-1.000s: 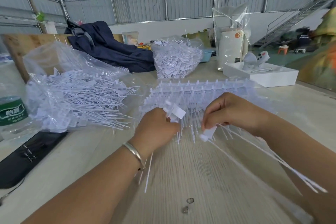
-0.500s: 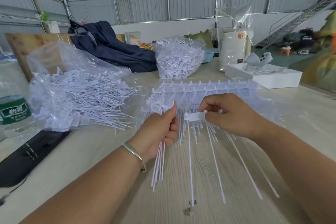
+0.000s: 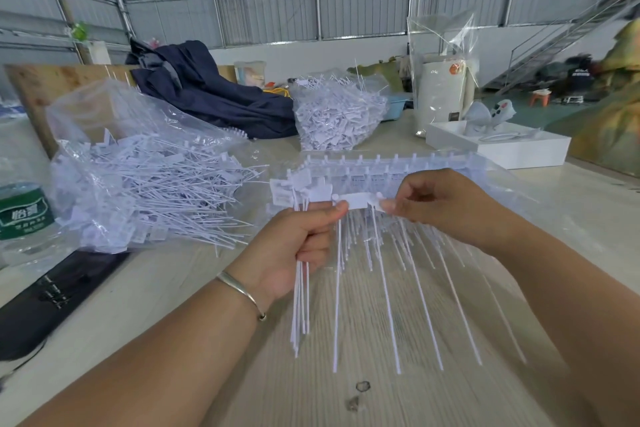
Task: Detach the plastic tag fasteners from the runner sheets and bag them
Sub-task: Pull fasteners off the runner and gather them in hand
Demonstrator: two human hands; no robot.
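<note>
Head cam: left hand (image 3: 294,243) grips a small bunch of loose fasteners (image 3: 300,302) so they stay gathered for the bag (image 3: 114,163) on the left. Right hand (image 3: 440,204) pinches one tag (image 3: 362,200) just in front of the runner sheet (image 3: 408,166). Half a second ago the left thumb wasn't touching that tag, now both hands have it

Bright, even daylight; soft shadows (edges bowed), far background perhaps blurred.

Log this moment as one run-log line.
left hand: grips detached fasteners | right hand: pinches fastener tag | runner sheet: on table | bag: left, part-filled
</note>
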